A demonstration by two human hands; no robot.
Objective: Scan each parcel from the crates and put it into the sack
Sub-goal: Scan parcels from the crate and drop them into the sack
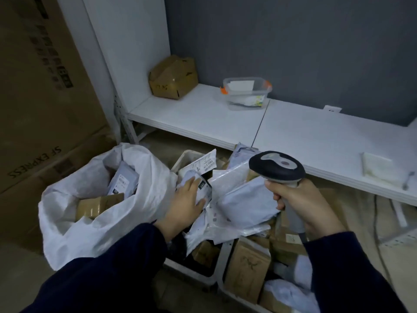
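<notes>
While the left hand (186, 201) grips a grey parcel (204, 190) on the heaped crate (184, 155) and the right hand (302, 206) clasps the scanner (277, 166), the sack (90, 227) gapes alongside, a shelf (203, 118) behind.

Storage corner: white shelf, cartons, odds and ends.

Low white shelf (203, 116) runs along a grey wall (293, 41), white side panel (126, 41) at its left end. On the shelf, back left corner: crumpled cardboard box (172, 77), flaps dented. Right of it, apart, a clear plastic tub (246, 93) with orange clips (224, 90), paper inside. White wall socket (332, 108) just above the shelf top. Far right on the shelf: flat white packet (379, 166), with a small metal item (407, 180) beside it, too small to identify. Tall stacked cartons (40, 98) at left, lower one printed "SF EXPRESS". Cable (376, 222) on the floor under the shelf, right side.
</notes>
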